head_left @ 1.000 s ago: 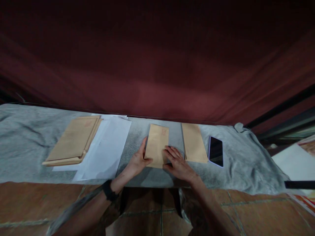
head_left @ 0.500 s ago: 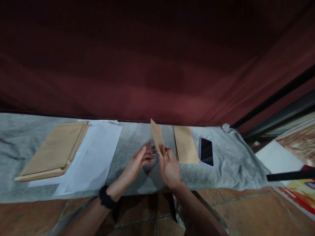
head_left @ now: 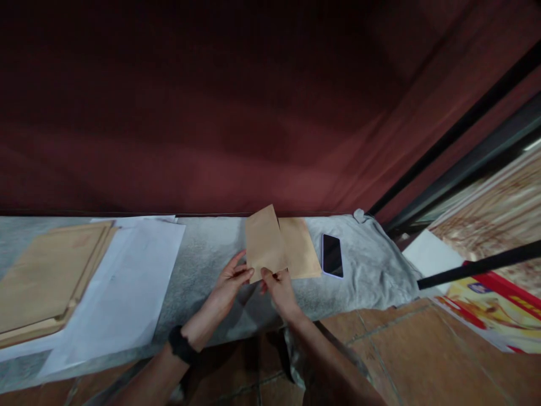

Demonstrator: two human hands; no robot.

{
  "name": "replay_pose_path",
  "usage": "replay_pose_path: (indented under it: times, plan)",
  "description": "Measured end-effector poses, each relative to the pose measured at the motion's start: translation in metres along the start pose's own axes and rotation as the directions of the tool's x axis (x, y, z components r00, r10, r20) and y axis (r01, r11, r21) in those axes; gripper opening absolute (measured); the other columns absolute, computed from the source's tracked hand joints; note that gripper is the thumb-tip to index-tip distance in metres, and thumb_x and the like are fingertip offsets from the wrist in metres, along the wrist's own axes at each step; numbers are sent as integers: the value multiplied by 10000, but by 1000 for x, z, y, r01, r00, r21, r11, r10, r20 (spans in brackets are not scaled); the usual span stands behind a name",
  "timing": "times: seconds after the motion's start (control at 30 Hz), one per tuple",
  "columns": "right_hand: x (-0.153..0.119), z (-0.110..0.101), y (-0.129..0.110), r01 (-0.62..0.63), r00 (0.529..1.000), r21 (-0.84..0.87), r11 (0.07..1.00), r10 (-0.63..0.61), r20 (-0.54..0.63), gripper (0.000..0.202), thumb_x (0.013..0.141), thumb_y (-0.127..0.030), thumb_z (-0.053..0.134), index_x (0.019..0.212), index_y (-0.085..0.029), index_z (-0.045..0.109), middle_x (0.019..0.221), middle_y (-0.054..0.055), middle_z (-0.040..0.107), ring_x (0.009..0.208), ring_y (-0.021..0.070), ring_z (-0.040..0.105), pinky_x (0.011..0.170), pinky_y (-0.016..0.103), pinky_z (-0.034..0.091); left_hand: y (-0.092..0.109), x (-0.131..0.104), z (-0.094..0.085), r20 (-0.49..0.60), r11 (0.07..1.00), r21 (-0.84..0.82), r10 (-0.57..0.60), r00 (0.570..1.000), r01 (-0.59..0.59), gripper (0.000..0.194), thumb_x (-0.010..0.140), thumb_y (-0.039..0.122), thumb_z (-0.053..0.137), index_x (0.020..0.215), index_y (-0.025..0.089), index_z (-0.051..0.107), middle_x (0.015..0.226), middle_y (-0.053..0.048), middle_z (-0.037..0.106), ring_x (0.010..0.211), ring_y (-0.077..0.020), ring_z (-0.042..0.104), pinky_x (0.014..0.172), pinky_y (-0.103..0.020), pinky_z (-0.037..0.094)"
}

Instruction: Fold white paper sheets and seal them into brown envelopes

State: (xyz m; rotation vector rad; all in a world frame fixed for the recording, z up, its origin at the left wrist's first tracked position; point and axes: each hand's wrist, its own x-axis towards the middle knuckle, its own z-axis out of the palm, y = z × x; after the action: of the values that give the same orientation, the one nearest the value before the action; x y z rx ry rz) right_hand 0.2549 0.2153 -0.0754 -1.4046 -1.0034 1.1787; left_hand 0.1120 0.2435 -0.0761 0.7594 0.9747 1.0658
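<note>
A small brown envelope (head_left: 265,239) is held up between both hands, its broad face toward me. My left hand (head_left: 230,285) pinches its lower left corner, thumb in front. My right hand (head_left: 279,290) grips the bottom edge near the right corner, fingers bent. Behind it and to the right, more brown envelopes (head_left: 301,248) lie on the grey cloth, partly covered by the held one. At the left, larger brown envelopes (head_left: 46,270) are stacked, overlapping white paper sheets (head_left: 122,287).
A phone (head_left: 332,255) lies on the grey cloth (head_left: 367,270) right of the envelopes. Dark red fabric (head_left: 236,129) rises behind the surface. Black bars (head_left: 482,263), a white sheet and a colourful box (head_left: 490,304) stand at the right, above a tiled floor.
The held envelope has turned from nearly edge-on to face me. My left hand has closed on its corner, and my right hand has shifted to its bottom edge. The view has swung right.
</note>
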Motion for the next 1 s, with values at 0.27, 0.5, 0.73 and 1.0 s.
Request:
replay_pose_path:
  times: [0.27,0.5,0.73,1.0]
  plan:
    - [17,-52,-11,-61,972,339,939,132,-192,507,607,-607,901,679,-167,659,576,18,680,540,161,663,583,285,589,3,2,1,54,975,221,22,998,-34,528,707,442,823,1164,199,714,888,-62,751,801,-220,688,755,-340,532]
    - [20,-93,4,-161,944,319,934,240,-225,429,687,-522,905,684,-181,645,571,8,681,498,140,652,500,228,545,0,5,-16,1,956,289,42,999,-41,422,687,444,793,1033,211,732,829,-68,737,754,-234,686,717,-356,538]
    - [16,-99,12,-173,922,338,925,273,-275,455,718,-567,880,707,-208,602,610,9,708,549,164,692,533,247,577,4,1,-23,-6,958,285,36,999,-33,412,676,449,776,1005,205,723,823,-62,740,768,-230,684,758,-361,530]
    - [17,-102,16,-199,913,324,925,295,-282,376,801,-531,822,715,-232,612,676,38,736,689,215,752,670,303,627,5,-1,-23,26,954,294,57,998,-63,307,686,431,766,907,220,735,766,-56,705,751,-233,668,719,-348,520]
